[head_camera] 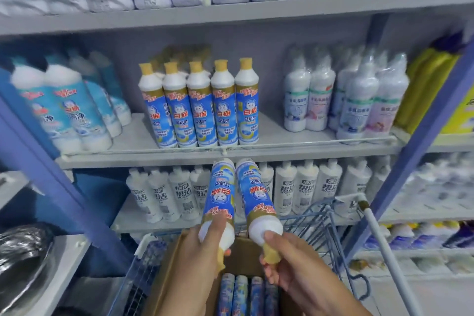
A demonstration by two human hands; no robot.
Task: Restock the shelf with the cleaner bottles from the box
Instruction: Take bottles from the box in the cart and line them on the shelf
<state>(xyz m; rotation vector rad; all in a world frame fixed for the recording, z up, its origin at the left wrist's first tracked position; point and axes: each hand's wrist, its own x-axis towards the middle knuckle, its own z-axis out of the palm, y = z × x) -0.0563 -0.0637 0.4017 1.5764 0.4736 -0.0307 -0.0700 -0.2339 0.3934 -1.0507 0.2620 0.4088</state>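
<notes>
Shelf (282,147), grey, beyond and above both hands, bearing a row of blue-labelled, gold-capped cleaner bottles (201,108) straight ahead of the hands; pale wrapped bottles (346,100) stand up and to the right, blurred white-and-blue bottles (64,110) up and to the left. White bottles (295,187) fill the lower tier, directly behind the two held bottles. Cart (320,228), blue wire, surrounds the hands from below, its handle running down to the right. Box (169,277), brown cardboard, lies in the cart beneath both hands, with further bottles (243,295) lying inside. Left hand (200,254) is wrapped round the neck end of the left bottle (220,197); right hand (289,261) is wrapped round the cap end of the right bottle (256,195). Both bottles are held side by side, bases pointing up towards the shelf edge, caps towards the person, above the box and just below the shelf.
</notes>
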